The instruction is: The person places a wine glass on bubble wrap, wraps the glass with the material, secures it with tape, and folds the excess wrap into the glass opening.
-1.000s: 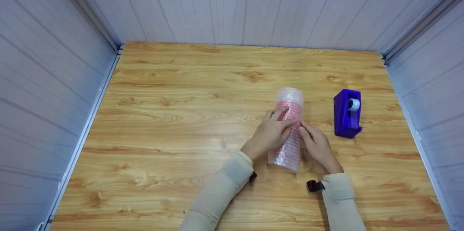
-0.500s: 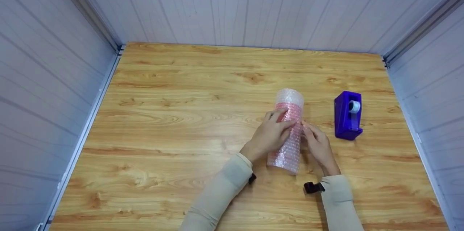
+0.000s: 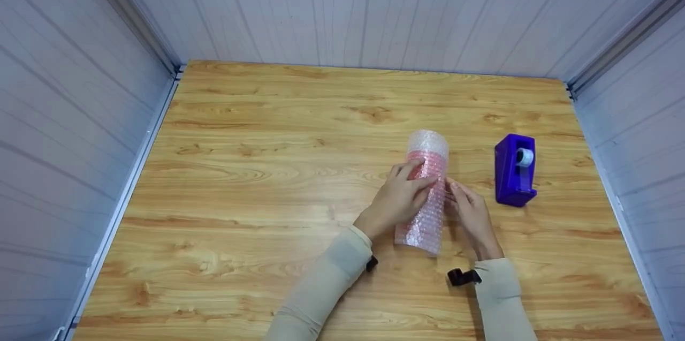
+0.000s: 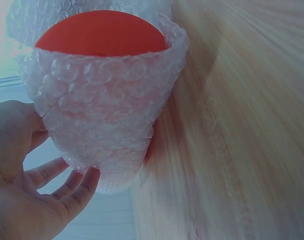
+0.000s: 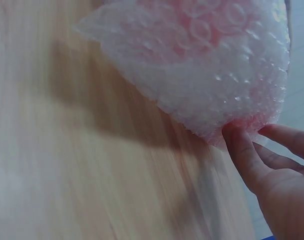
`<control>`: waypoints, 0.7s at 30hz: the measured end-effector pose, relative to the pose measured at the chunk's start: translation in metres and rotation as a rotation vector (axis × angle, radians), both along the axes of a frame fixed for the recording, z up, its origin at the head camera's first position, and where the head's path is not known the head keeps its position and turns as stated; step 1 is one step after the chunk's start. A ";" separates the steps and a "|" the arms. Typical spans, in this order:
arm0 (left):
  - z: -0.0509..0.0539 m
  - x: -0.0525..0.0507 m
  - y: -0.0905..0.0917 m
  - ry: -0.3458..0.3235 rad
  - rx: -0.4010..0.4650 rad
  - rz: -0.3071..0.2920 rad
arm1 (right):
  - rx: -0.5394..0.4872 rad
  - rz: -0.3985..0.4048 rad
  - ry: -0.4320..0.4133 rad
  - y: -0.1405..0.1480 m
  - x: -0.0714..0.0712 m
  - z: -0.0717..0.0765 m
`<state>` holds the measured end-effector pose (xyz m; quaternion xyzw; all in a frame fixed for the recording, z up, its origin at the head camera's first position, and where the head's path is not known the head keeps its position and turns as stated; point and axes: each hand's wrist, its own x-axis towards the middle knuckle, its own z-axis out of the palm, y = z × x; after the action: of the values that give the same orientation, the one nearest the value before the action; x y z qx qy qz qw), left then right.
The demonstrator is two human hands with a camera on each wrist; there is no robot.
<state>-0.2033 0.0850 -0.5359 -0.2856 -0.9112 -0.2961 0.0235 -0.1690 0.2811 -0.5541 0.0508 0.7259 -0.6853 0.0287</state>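
Note:
A roll of clear bubble wrap [image 3: 423, 223] lies lengthwise on the wooden table, wound around a red object [image 4: 104, 34]. That object's smooth rounded end shows inside the wrap's near opening in the left wrist view. My left hand [image 3: 395, 197] lies over the roll from the left, its thumb and fingers bent around it, with fingertips touching the wrap. At the roll's right side my right hand [image 3: 471, 215] pinches the wrap between thumb and fingers, as the right wrist view shows [image 5: 276, 175]. Parts of the right fingers are hidden by the roll.
A purple tape dispenser [image 3: 514, 172] holding a roll of tape [image 3: 525, 157] stands to the right of my right hand. Pale panel walls [image 3: 342, 9] rise at the back and both sides of the wooden table [image 3: 241, 180].
My right fingertips have shifted slightly along the roll's right side, and the right wrist has moved a little left. The left hand and the roll stay nearly in place.

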 end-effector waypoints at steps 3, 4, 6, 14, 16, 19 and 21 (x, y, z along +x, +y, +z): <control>-0.001 0.000 -0.001 0.002 0.014 0.002 | 0.009 0.010 0.008 -0.001 0.000 0.000; -0.001 0.000 -0.001 0.001 0.021 0.002 | 0.017 0.013 0.006 -0.001 0.000 0.000; -0.002 0.000 -0.002 -0.001 0.037 0.003 | 0.024 0.018 -0.001 -0.001 0.001 0.001; -0.004 -0.002 -0.008 -0.013 0.116 0.001 | -0.042 0.057 -0.014 -0.006 0.000 0.004; -0.005 -0.002 -0.009 -0.024 0.141 0.003 | -0.049 0.063 -0.008 -0.007 0.000 0.004; -0.007 -0.002 -0.011 -0.041 0.177 0.007 | -0.040 0.070 0.006 -0.008 0.000 0.004; -0.009 -0.003 -0.012 -0.045 0.201 0.006 | -0.018 0.077 0.022 -0.008 0.000 0.005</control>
<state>-0.2059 0.0729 -0.5445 -0.2721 -0.8781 -0.3922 0.0323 -0.1687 0.2729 -0.5495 0.0153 0.7213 -0.6908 0.0476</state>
